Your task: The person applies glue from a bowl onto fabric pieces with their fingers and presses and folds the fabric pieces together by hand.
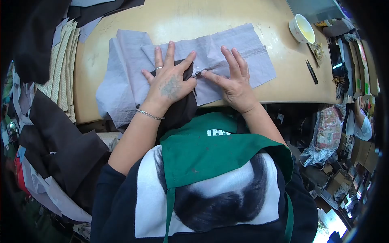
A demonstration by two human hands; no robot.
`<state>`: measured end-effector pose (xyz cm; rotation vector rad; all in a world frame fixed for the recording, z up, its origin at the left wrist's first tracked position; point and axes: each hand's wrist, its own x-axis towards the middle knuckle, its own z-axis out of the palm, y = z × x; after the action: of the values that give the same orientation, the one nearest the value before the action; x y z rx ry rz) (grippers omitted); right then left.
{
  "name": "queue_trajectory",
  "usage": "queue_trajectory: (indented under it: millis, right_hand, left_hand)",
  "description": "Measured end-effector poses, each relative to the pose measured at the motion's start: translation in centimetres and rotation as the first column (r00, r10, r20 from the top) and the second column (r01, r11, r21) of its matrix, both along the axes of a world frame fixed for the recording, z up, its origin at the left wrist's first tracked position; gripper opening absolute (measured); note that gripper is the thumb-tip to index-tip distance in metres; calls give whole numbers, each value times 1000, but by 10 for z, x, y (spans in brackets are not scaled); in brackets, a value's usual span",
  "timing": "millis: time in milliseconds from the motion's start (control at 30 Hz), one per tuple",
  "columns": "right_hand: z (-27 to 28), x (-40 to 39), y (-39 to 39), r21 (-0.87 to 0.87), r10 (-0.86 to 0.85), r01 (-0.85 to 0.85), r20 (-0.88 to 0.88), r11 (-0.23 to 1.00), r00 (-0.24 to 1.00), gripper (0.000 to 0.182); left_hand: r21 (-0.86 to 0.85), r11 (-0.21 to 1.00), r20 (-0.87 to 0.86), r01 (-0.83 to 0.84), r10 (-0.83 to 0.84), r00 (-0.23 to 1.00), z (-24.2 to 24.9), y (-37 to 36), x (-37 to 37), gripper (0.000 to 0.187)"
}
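Light grey-purple cloth [235,44] lies spread over the tabletop, with folds at its left side. My left hand [172,79] rests on it with fingers spread, pressing a dark piece of cloth [184,107] that hangs toward the table's front edge. Beside it, my right hand [235,81] touches the cloth with its index fingertip near a small shiny spot [196,69]; its other fingers are raised apart. What lies at that fingertip is too small to make out.
A white bowl [302,29] with yellowish contents stands at the back right, near black tweezers [312,72]. Patterned strips [63,69] are stacked at the left edge. Dark cloth [60,141] hangs at the left. Another person's arm [359,115] shows at far right.
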<state>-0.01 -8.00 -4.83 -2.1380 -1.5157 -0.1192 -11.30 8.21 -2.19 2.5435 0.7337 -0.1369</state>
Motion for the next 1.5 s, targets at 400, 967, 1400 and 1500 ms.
queue_trajectory:
  millis: [400, 967, 1400, 1500]
  right_hand:
    - [-5, -5, 3, -66, -172, 185, 166, 980, 971, 36]
    - [5, -19, 12, 47, -129, 134, -92, 990, 987, 40]
    - [-12, -28, 13, -24, -182, 189, 175, 982, 968, 26]
    - [-11, -27, 13, -44, -255, 266, 168, 963, 952, 29]
  left_hand:
    - [5, 1000, 31, -3, 2, 1000, -3, -3, -1, 68]
    - [-98, 995, -58, -11, 6, 998, 4, -1, 5, 66]
    - [-130, 991, -122, -8, -7, 993, 8, 2, 8, 74]
    - [-116, 993, -128, -13, -2, 992, 8, 1, 7, 76]
